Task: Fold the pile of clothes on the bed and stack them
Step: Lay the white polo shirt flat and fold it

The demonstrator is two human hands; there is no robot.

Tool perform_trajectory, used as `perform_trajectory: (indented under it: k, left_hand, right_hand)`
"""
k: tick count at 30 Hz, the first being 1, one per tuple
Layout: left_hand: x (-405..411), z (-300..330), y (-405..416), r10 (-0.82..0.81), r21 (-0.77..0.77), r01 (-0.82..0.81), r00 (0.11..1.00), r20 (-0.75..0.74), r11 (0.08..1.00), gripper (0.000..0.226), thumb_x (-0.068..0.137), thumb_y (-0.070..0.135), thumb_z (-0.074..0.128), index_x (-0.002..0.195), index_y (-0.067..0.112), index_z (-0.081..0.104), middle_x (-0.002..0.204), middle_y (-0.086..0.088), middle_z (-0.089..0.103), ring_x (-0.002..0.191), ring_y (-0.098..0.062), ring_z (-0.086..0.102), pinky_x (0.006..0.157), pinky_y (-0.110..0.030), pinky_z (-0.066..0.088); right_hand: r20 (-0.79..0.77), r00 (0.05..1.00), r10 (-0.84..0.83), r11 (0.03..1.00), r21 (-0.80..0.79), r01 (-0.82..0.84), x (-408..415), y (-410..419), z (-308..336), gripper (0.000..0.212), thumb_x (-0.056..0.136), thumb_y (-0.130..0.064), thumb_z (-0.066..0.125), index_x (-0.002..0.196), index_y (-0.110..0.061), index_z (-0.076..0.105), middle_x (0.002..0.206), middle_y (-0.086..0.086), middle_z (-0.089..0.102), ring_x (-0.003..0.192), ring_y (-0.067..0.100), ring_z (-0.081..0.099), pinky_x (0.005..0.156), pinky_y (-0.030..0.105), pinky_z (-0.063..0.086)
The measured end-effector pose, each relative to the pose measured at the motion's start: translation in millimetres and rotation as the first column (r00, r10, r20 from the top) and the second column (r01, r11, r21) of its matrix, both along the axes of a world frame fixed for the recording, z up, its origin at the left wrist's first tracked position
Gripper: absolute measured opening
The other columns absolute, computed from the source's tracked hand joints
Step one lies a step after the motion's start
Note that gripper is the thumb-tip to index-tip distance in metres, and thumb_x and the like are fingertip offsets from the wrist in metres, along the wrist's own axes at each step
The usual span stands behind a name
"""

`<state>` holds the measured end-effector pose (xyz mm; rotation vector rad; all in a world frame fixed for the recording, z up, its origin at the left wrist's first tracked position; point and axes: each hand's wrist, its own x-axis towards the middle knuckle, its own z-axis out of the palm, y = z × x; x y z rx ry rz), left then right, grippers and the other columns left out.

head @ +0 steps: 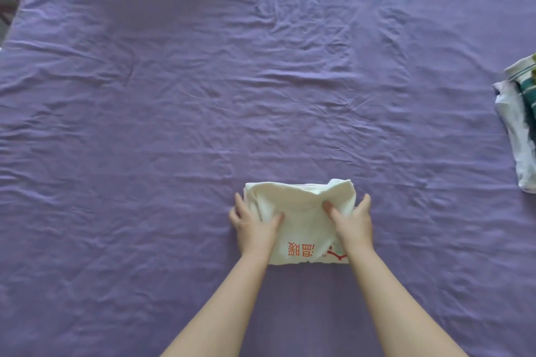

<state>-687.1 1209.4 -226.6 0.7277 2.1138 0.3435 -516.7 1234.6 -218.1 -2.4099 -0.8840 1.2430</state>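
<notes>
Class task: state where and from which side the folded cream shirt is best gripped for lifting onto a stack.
Probably by its two short side edges, one hand from each side: the folded cream shirt lies flat and layered, so the left hand and right hand, fingers under, would keep the layers together.

Soft, even daylight fills the head view, moderately bright and without glare or blown highlights. The purple bed sheet (261, 81) shows its creases through gentle low-contrast shading, slightly darker along the top edge beyond the fingers (366, 200). Shadows are faint: only a thin, diffuse one lies under the forearms and around the folded white shirt (301, 229) between the hands. The picture is somewhat soft overall, with mild compression smear on the sheet. Wide-angle bending shows at the borders, where the far left corner curves and blurs.
</notes>
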Motion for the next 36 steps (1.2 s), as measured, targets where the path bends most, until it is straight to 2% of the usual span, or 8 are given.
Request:
perform_trajectory:
  k: [3,6,8,12,23,29,32,36]
  left_hand:
    - [-3.0,19.6,4.8,0.333,-0.082,-0.325,0.875,0.352,0.942,0.075,0.073,0.035,0.080,0.134,0.010,0.044,0.125,-0.012,0.059,0.107,-0.029,0.061,0.092,-0.039,0.050]
    - [11.6,56.0,-2.1,0.370,-0.093,-0.372,0.799,0.474,0.923,0.047,0.077,0.040,0.076,0.111,0.011,0.061,0.098,-0.006,0.070,0.085,-0.022,0.068,0.069,-0.030,0.055]
    - [35.2,82.4,-7.8,0.356,-0.074,-0.371,0.788,0.503,0.926,0.046,0.079,0.044,0.073,0.106,0.008,0.064,0.097,-0.009,0.071,0.086,-0.026,0.069,0.076,-0.037,0.058]
    - [100.6,132.9,-23.0,0.295,0.039,-0.353,0.832,0.470,0.935,0.042,0.084,0.045,0.067,0.101,0.007,0.066,0.094,-0.012,0.071,0.084,-0.027,0.069,0.076,-0.038,0.056]
    - [292.1,244.2,-50.2,0.092,0.250,-0.271,0.827,0.554,0.930,0.059,0.083,0.070,0.045,0.099,0.017,0.066,0.088,-0.008,0.072,0.080,-0.026,0.070,0.075,-0.041,0.058]
    - [335.1,265.6,-20.5,-0.058,0.297,-0.132,0.830,0.554,0.946,0.053,0.090,0.065,0.038,0.102,0.020,0.066,0.095,-0.011,0.072,0.090,-0.031,0.068,0.088,-0.052,0.053]
    - [354.2,268.5,-1.0,-0.137,0.340,-0.065,0.833,0.537,0.938,0.053,0.092,0.060,0.040,0.110,0.016,0.063,0.106,-0.013,0.069,0.099,-0.031,0.065,0.094,-0.051,0.050]
    - [382.9,270.8,24.0,-0.218,0.353,0.016,0.813,0.541,0.936,0.050,0.095,0.052,0.044,0.119,0.011,0.059,0.112,-0.014,0.065,0.107,-0.031,0.061,0.099,-0.049,0.045]
  right_hand:
    - [-0.183,0.980,-0.071,0.995,-0.085,0.056,12.7,3.4,20.8,0.046,0.081,-0.033,0.071,0.105,0.005,0.061,0.107,0.020,0.067,0.094,0.033,0.063,0.080,0.042,0.049]
    - [-0.345,0.936,-0.067,0.998,-0.022,0.063,40.9,-10.5,52.7,0.036,0.082,-0.034,0.070,0.095,0.000,0.065,0.090,0.013,0.071,0.078,0.026,0.067,0.063,0.035,0.052]
    - [-0.391,0.919,-0.045,0.998,0.021,0.058,67.6,-22.7,76.3,0.042,0.082,-0.047,0.067,0.097,-0.008,0.064,0.090,0.006,0.071,0.078,0.022,0.068,0.061,0.031,0.050]
    - [-0.422,0.902,-0.094,0.992,0.041,0.122,136.6,-44.4,118.2,0.059,0.074,-0.068,0.061,0.091,-0.012,0.066,0.088,0.007,0.072,0.082,0.028,0.069,0.079,0.043,0.056]
    - [-0.343,0.939,-0.017,0.940,0.315,0.132,335.7,-59.7,244.9,0.042,0.087,-0.053,0.057,0.100,-0.014,0.067,0.096,0.006,0.070,0.090,0.025,0.066,0.088,0.042,0.052]
    - [-0.362,0.929,-0.078,0.923,0.327,0.204,393.9,-45.5,268.2,0.036,0.089,-0.048,0.057,0.091,-0.013,0.067,0.078,0.003,0.072,0.074,0.022,0.068,0.064,0.030,0.051]
    - [-0.343,0.923,-0.173,0.907,0.309,0.285,415.9,-41.1,272.1,0.038,0.089,-0.044,0.058,0.100,-0.009,0.066,0.092,0.012,0.071,0.087,0.031,0.067,0.085,0.043,0.053]
    - [-0.333,0.912,-0.240,0.886,0.310,0.346,449.1,-30.1,275.0,0.029,0.090,-0.031,0.059,0.095,-0.004,0.068,0.094,0.018,0.070,0.091,0.035,0.066,0.090,0.047,0.051]
